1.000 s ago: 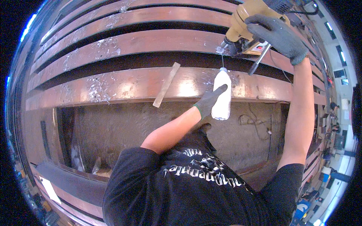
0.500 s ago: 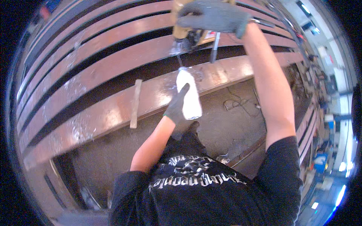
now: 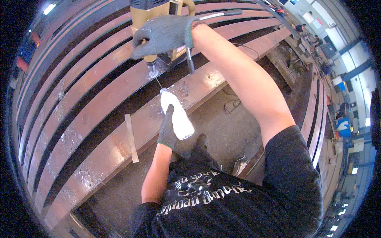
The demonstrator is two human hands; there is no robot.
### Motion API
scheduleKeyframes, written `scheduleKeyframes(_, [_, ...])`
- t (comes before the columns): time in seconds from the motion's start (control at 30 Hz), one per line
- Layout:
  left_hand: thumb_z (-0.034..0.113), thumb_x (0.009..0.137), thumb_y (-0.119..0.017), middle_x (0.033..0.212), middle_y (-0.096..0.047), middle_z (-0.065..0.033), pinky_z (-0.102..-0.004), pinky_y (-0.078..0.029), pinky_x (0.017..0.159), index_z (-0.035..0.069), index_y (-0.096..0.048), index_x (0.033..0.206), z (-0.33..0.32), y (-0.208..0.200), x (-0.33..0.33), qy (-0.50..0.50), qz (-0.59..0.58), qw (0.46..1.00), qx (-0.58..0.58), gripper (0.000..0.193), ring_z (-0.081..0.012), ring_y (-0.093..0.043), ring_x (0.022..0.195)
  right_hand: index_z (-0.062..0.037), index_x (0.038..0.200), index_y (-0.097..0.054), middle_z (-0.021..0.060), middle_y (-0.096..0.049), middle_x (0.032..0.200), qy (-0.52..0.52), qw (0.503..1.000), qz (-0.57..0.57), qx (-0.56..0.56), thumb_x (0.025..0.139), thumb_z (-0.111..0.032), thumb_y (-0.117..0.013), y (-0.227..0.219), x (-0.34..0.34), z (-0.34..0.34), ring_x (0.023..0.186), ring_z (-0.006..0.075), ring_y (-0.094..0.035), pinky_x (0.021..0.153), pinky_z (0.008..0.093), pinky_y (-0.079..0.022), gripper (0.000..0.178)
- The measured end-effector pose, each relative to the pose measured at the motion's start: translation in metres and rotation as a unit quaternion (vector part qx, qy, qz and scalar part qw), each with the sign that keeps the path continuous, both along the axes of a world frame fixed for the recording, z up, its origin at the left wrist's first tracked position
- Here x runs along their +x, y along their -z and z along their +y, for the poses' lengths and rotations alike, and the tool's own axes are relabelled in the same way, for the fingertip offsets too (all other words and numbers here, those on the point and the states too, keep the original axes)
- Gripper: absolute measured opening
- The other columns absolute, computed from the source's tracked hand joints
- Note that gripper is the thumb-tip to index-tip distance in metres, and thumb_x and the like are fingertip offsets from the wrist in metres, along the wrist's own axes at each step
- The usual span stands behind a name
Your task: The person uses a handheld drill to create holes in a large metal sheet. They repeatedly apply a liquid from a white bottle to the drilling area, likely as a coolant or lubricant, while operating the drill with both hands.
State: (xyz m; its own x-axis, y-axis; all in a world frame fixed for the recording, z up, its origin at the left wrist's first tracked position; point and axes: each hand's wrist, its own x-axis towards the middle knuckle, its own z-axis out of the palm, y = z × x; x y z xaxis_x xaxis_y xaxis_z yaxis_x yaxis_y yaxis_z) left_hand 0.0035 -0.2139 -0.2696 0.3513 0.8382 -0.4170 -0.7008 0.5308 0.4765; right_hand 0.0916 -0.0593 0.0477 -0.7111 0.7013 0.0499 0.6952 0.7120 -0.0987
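The left hand [image 3: 168,131] is closed around the bottle [image 3: 178,117]. The bottle is tilted above the near beam [image 3: 107,160], its nozzle [image 3: 158,83] directed toward the chuck [image 3: 152,66]. The drill [image 3: 141,16] is positioned over the beams. The right hand [image 3: 164,36] is at the drill body, fingers curled; whether it grips the drill cannot be determined. A flat strip [image 3: 131,139] lies across the near beam, left of the left hand.
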Motion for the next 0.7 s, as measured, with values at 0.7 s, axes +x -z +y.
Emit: scheduleKeyframes(0.7, [0.058, 0.099, -0.062, 0.110, -0.070, -0.0134, -0.0390, -0.061, 0.081, 0.001, -0.055, 0.135, 0.002, 0.003, 0.001, 0.009, 0.020, 1.000, 0.001, 0.068, -0.0252, -0.070, 0.093, -0.0102, 0.114, -0.076, 0.0174, -0.076, 0.108, 0.011, 1.000, -0.013, -0.019, 0.088, -0.066, -0.059, 0.001, -0.002, 0.002, 0.102, 0.0356, -0.072, 0.093, 0.0458, -0.055, 0.064])
